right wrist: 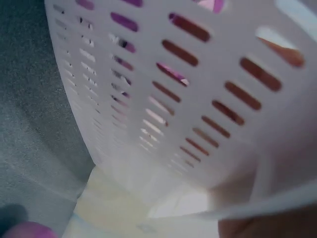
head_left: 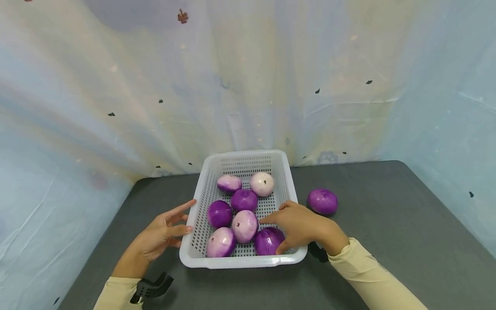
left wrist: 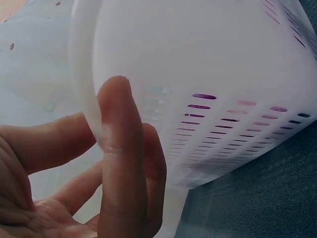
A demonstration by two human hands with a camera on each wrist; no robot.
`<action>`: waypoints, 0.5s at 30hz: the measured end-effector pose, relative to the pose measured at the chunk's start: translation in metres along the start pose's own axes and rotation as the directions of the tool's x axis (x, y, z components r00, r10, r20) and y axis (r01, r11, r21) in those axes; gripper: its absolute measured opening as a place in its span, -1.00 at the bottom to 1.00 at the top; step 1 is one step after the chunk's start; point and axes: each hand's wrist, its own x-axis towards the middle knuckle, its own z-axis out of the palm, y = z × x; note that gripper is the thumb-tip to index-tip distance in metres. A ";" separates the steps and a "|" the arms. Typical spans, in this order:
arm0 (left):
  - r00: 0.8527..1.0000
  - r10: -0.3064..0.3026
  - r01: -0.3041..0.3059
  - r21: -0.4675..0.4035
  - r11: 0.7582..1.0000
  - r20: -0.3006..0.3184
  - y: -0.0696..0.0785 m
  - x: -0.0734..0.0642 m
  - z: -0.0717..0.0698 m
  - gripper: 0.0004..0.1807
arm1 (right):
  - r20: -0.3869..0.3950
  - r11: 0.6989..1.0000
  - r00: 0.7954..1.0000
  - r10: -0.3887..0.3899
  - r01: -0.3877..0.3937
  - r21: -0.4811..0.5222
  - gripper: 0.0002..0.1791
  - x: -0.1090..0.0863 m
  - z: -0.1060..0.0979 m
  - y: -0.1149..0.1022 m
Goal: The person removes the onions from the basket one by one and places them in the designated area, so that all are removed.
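A white perforated plastic basket (head_left: 193,185) holds several red onions, some deep purple, some pale. My left hand (head_left: 160,237) is at the basket's left side, its thumb and index fingertip touching the outer rim. In the left wrist view, its fingers (left wrist: 121,148) rest against the outside wall. My right hand (head_left: 300,224) reaches over the right rim into the basket. Its thumb and index finger span a deep purple onion (head_left: 267,240) in the near right corner. In the right wrist view the basket wall (right wrist: 133,84) hides most of this hand, which shows through the slots.
Another purple onion (head_left: 323,201) lies on the dark grey table (head_left: 368,193), to the right of the basket. A patterned pale curtain (head_left: 248,86) hangs close behind the basket. Black straps (head_left: 153,287) are on both wrists.
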 end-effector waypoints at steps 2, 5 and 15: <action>1.000 -0.001 0.001 0.000 1.000 -0.002 0.000 0.000 0.000 -0.11 | 0.010 0.998 1.000 0.006 -0.006 -0.067 -0.14 0.003 0.001 -0.001; 1.000 -0.004 0.004 -0.004 1.000 -0.006 0.001 -0.001 0.001 -0.11 | 0.021 0.993 1.000 0.012 -0.010 -0.120 -0.15 0.006 0.003 -0.002; 1.000 0.009 -0.009 -0.006 1.000 0.002 0.000 0.000 0.001 -0.11 | -0.008 0.997 1.000 0.028 -0.029 -0.068 -0.19 0.007 0.003 -0.001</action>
